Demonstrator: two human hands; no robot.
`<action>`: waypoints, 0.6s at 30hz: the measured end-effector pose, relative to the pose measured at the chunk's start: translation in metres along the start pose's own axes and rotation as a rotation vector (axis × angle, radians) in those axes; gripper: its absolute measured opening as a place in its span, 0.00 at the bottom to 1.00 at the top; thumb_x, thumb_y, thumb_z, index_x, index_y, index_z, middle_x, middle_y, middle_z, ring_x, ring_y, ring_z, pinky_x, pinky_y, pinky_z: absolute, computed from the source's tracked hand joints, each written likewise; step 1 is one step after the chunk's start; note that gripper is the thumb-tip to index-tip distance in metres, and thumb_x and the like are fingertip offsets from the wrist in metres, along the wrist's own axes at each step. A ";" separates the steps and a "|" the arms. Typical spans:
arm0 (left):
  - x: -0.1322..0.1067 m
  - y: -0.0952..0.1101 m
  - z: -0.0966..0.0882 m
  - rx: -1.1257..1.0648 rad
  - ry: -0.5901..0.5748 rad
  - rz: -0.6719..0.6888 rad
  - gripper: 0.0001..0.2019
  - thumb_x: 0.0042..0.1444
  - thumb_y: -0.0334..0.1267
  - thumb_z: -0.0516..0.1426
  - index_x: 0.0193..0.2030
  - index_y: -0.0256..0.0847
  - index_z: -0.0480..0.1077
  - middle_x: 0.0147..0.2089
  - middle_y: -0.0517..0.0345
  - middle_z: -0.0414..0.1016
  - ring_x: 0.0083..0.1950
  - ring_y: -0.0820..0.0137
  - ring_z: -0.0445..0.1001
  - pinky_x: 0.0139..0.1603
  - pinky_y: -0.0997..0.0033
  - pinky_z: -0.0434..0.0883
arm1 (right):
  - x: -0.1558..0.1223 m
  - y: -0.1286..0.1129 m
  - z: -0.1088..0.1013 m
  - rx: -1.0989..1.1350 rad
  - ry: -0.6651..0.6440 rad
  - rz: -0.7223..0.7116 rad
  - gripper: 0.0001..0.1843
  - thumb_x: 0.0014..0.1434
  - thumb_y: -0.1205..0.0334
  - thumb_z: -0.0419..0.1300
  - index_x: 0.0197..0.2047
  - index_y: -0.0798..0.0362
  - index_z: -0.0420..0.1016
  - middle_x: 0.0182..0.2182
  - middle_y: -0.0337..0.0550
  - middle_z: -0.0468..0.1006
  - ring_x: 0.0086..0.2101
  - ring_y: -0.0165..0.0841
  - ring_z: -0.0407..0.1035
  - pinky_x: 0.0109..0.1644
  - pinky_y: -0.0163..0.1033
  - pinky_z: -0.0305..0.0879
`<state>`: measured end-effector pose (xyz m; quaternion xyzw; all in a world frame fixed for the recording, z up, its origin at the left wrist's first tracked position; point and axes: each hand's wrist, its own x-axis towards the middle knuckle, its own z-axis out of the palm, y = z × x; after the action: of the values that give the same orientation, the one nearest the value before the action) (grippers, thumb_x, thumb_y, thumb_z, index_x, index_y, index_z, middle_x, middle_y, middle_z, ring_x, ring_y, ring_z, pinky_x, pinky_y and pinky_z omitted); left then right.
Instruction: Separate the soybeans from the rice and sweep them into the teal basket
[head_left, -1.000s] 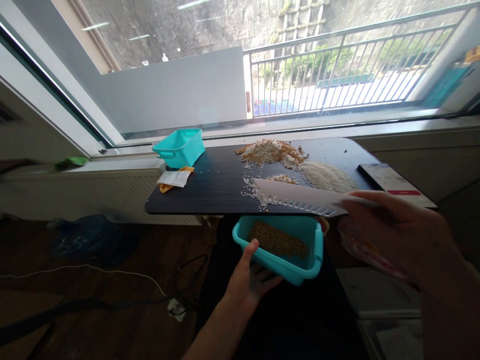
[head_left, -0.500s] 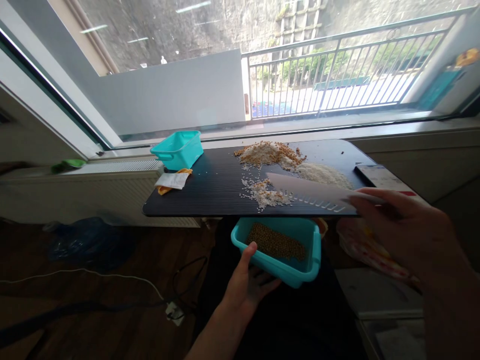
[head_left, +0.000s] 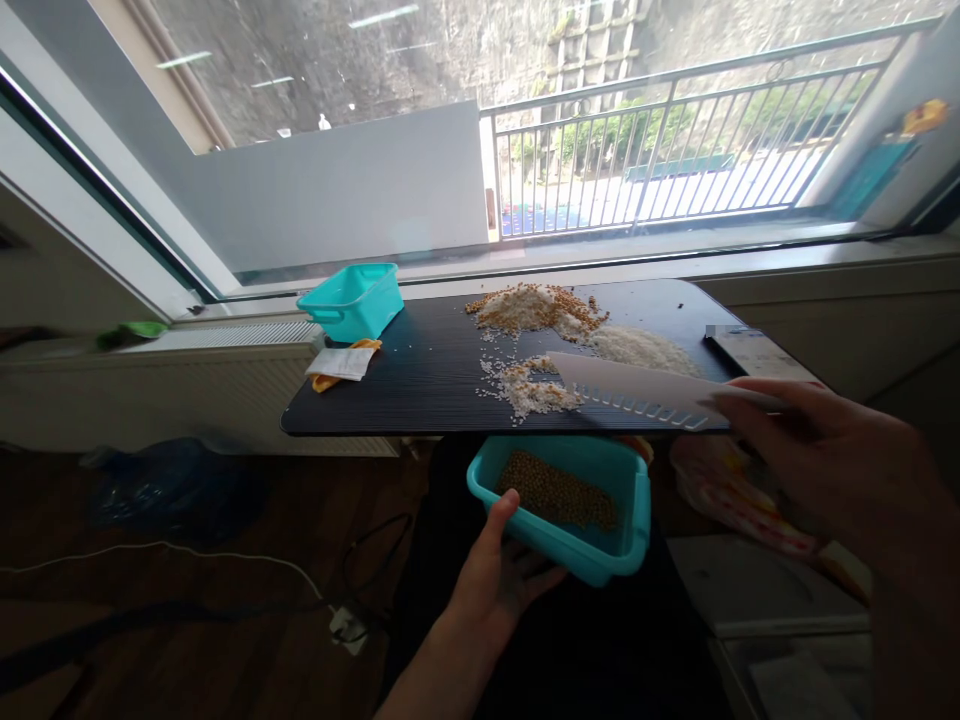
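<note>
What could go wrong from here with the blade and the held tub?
1. The near pile lies close to the table's front edge, so pale grains might drop into the held tub among the brown grains.
2. The left grip holds that tub from one side; it might tip.
3. The right grip, on the blade, looks close to the box and might bump it.

A bright window spans the frame's top; a white radiator stands left, dark floor lower left.

Brown beans in turquoise tub
</note>
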<state>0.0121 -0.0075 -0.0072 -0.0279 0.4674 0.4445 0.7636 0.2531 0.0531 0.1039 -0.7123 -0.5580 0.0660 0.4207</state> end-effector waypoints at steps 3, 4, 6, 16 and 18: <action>0.000 -0.001 0.000 0.004 -0.009 -0.007 0.30 0.56 0.52 0.58 0.62 0.39 0.63 0.59 0.38 0.70 0.54 0.50 0.74 0.49 0.51 0.75 | -0.001 0.003 -0.004 -0.043 0.006 0.030 0.23 0.41 0.41 0.61 0.35 0.46 0.82 0.22 0.40 0.78 0.24 0.37 0.71 0.28 0.42 0.66; 0.000 -0.002 0.000 0.004 -0.014 -0.010 0.31 0.56 0.53 0.58 0.62 0.39 0.63 0.59 0.38 0.70 0.55 0.50 0.74 0.49 0.51 0.75 | -0.001 0.004 -0.004 -0.055 0.006 0.030 0.23 0.41 0.41 0.61 0.36 0.46 0.82 0.22 0.40 0.78 0.25 0.37 0.71 0.28 0.42 0.66; 0.000 -0.002 -0.001 0.003 -0.031 -0.014 0.31 0.56 0.53 0.58 0.62 0.38 0.63 0.59 0.38 0.70 0.56 0.50 0.73 0.50 0.51 0.75 | 0.000 0.008 -0.002 -0.055 0.008 0.027 0.23 0.40 0.42 0.60 0.36 0.47 0.82 0.23 0.41 0.78 0.27 0.38 0.72 0.31 0.43 0.67; 0.001 -0.003 0.000 0.006 -0.031 -0.024 0.31 0.56 0.53 0.58 0.62 0.38 0.63 0.59 0.37 0.69 0.55 0.50 0.74 0.51 0.51 0.75 | -0.003 -0.003 0.011 0.039 -0.063 -0.141 0.20 0.47 0.43 0.59 0.35 0.48 0.81 0.23 0.40 0.78 0.24 0.35 0.71 0.30 0.40 0.66; 0.000 -0.003 0.001 0.007 -0.035 -0.034 0.31 0.57 0.53 0.57 0.62 0.37 0.63 0.59 0.37 0.69 0.55 0.50 0.74 0.51 0.51 0.75 | 0.001 -0.010 0.016 0.071 -0.112 -0.164 0.19 0.48 0.45 0.59 0.35 0.49 0.81 0.22 0.40 0.77 0.22 0.32 0.68 0.29 0.39 0.66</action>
<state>0.0154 -0.0087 -0.0080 -0.0253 0.4548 0.4302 0.7794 0.2369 0.0621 0.1009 -0.6441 -0.6344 0.0908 0.4176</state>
